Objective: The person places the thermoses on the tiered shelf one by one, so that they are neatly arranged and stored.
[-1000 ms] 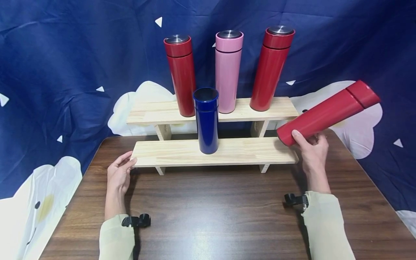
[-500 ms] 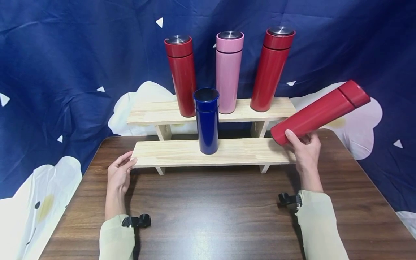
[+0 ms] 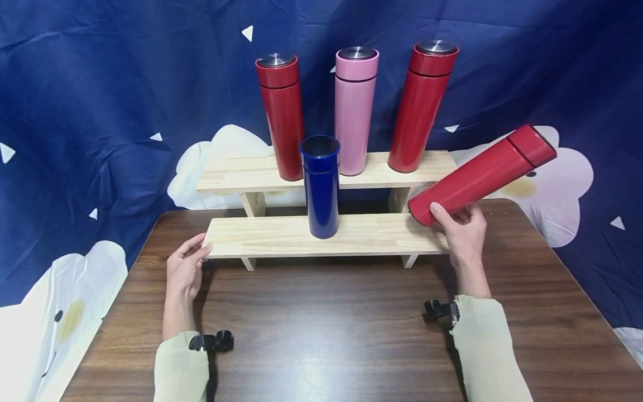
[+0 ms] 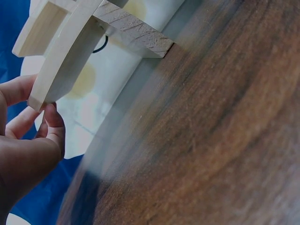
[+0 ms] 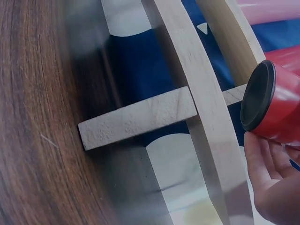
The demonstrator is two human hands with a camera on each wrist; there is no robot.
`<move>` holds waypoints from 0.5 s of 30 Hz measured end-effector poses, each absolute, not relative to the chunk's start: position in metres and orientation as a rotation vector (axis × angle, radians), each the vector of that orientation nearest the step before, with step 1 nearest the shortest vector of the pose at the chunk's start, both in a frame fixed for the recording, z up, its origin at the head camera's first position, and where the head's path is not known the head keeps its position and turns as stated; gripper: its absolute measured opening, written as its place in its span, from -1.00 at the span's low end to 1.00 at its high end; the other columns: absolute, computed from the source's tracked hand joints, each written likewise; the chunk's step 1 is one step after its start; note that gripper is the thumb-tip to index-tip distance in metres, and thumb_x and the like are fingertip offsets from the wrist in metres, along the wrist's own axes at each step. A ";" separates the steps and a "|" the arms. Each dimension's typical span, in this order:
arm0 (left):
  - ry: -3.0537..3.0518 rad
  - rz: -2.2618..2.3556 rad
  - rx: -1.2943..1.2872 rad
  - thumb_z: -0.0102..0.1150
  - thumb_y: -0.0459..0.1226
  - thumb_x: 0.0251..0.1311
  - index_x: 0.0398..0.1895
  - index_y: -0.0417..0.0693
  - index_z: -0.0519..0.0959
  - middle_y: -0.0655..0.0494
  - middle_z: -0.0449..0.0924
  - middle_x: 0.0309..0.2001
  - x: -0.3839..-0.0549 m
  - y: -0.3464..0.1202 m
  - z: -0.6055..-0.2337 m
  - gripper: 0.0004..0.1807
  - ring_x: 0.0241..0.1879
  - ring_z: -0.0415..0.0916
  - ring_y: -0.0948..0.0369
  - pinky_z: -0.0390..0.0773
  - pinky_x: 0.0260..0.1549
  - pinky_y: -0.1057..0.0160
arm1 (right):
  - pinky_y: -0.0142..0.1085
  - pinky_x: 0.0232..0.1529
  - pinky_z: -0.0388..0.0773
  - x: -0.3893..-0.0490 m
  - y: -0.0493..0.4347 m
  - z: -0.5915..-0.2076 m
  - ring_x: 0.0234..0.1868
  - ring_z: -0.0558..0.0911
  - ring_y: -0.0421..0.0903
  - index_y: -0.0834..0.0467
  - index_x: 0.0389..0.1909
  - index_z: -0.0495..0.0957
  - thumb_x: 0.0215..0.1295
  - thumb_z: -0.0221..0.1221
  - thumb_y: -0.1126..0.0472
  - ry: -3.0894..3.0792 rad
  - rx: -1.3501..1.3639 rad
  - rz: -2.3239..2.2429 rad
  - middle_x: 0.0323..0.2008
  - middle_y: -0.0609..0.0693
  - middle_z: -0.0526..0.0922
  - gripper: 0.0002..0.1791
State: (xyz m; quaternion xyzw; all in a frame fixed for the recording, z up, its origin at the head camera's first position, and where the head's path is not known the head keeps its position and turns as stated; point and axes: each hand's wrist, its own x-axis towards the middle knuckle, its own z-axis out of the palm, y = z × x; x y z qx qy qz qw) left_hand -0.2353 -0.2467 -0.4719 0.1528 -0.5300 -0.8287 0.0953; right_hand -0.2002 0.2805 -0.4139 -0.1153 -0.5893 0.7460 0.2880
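My right hand [image 3: 464, 231] grips a red thermos bottle [image 3: 482, 173] near its base. The bottle leans to the right, its base over the right part of the lower board. Its black bottom [image 5: 258, 96] faces the right wrist camera. At the left end of the two-tier wooden shelf [image 3: 261, 237], my left hand [image 3: 186, 268] pinches the lower board between thumb and fingers [image 4: 21, 89]. A dark blue bottle [image 3: 322, 195] stands upright mid-board on the lower tier. On the upper tier stand a red bottle [image 3: 282, 123], a pink bottle [image 3: 355, 117] and another red bottle [image 3: 422, 111].
The shelf stands on a brown wooden table [image 3: 321, 324], its supports [image 5: 136, 117] under the boards. Behind hangs a dark blue curtain [image 3: 125, 84] with white cloud shapes. The blue bottle overlaps the left red and pink ones in the head view.
My right hand has moved left with the tilted red thermos bottle, bringing its base further over the lower board. The left hand keeps its grip on the shelf end.
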 end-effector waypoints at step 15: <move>-1.580 -2.456 0.448 0.27 -0.65 0.14 -0.13 -0.25 0.72 0.06 0.58 -0.31 -0.235 -0.246 -0.472 -0.71 -0.36 0.53 0.23 0.55 -0.40 0.43 | -0.44 -0.09 0.55 -0.203 0.270 -0.415 -0.05 0.62 -0.09 0.13 0.18 0.51 0.07 0.46 0.35 -1.766 -0.239 1.864 -0.02 0.01 0.62 -0.40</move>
